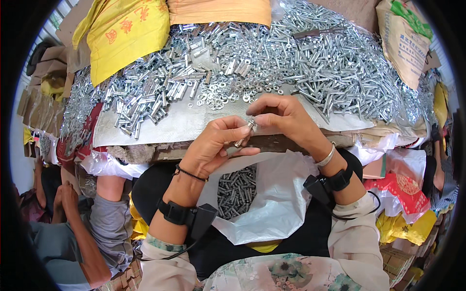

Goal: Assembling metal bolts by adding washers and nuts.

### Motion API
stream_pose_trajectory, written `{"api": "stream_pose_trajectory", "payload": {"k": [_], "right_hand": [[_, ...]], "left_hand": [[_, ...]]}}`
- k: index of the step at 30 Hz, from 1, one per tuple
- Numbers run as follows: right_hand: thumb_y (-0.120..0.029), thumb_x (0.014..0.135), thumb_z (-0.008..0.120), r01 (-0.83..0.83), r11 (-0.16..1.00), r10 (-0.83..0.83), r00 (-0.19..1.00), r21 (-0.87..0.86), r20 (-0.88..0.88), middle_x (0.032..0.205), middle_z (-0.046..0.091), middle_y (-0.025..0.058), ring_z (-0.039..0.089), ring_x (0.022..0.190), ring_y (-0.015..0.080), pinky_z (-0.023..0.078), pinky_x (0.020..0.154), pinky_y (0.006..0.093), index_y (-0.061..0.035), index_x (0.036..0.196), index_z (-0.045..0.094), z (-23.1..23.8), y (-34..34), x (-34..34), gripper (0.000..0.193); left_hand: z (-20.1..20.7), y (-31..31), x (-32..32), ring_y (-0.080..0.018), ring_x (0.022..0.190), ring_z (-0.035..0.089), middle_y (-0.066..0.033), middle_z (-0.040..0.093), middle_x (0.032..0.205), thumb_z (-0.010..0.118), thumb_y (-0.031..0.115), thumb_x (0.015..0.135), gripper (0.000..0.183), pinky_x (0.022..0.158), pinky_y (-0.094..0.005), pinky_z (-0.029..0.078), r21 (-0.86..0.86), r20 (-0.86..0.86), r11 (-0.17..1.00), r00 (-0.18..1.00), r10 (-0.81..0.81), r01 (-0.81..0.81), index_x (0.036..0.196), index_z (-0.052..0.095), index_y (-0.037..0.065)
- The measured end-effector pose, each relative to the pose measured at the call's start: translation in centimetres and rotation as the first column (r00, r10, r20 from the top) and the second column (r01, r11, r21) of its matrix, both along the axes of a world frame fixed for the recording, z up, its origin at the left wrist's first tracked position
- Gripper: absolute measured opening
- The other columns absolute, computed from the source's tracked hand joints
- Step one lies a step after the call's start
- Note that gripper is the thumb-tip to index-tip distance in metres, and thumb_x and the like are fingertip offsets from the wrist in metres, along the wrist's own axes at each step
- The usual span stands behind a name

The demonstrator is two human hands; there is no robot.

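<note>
Over the table's front edge, my left hand [213, 140] pinches a shiny metal anchor bolt [251, 124] between thumb and forefinger, its head end tilted up to the right. My right hand [284, 114] meets it from the right, thumb and fingers curled close at the bolt's upper end. Any small part in those right fingertips is too small to make out. Just beyond my hands lie loose washers [218, 93]. Metal sleeves [160, 103] are heaped left of them, long bolts [330, 72] right. In my lap, an opened white plastic bag [281, 206] holds many dark-looking metal anchors [237, 191].
Yellow sacks [128, 41] and an orange cloth [221, 12] cover the heap's far side. A printed woven sack [404, 46] stands at the far right. Another person's arm and knee [114, 218] are close on my left; a red bag [400, 194] hangs at right.
</note>
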State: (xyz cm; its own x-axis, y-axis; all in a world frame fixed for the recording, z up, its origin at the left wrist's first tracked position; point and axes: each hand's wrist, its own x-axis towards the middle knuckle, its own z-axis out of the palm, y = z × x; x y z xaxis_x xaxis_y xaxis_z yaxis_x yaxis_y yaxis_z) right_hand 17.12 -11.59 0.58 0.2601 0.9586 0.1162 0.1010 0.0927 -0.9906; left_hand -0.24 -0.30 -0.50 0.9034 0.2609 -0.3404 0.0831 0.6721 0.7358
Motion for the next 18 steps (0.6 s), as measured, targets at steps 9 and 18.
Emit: {"api": "stream_pose_trajectory", "payload": {"k": [9,18], "right_hand": [[-0.012,0.088,0.063,-0.050,0.992,0.049,0.999,-0.112,-0.016,0.079,0.059,-0.0030,0.055,0.074,0.0038,0.045,0.067,0.0203,-0.0004,0.089,0.066,0.3,0.0,-0.3,0.012],[-0.009,0.086,0.062,0.016,0.996,-0.033,0.981,0.092,0.189,0.079,0.061,0.0045,0.060,0.067,0.0109,0.048,0.063,0.0245,0.0024,0.096,0.066,-1.0,0.4,-0.1,0.016]], "left_hand": [[-0.5,0.0,-0.1,-0.0129,0.080,0.063,-0.0050,0.060,0.088,0.062,0.005,0.090,0.006,0.082,-0.0373,0.060,0.046,0.101,0.999,0.995,0.001,-0.006,0.092,0.061,-0.001],[-0.1,-0.5,0.2,-0.0099,0.075,0.059,-0.0028,0.056,0.081,0.064,0.007,0.088,0.009,0.081,-0.0377,0.061,0.173,0.084,0.978,0.991,0.103,-0.116,0.092,0.060,0.001]]}}
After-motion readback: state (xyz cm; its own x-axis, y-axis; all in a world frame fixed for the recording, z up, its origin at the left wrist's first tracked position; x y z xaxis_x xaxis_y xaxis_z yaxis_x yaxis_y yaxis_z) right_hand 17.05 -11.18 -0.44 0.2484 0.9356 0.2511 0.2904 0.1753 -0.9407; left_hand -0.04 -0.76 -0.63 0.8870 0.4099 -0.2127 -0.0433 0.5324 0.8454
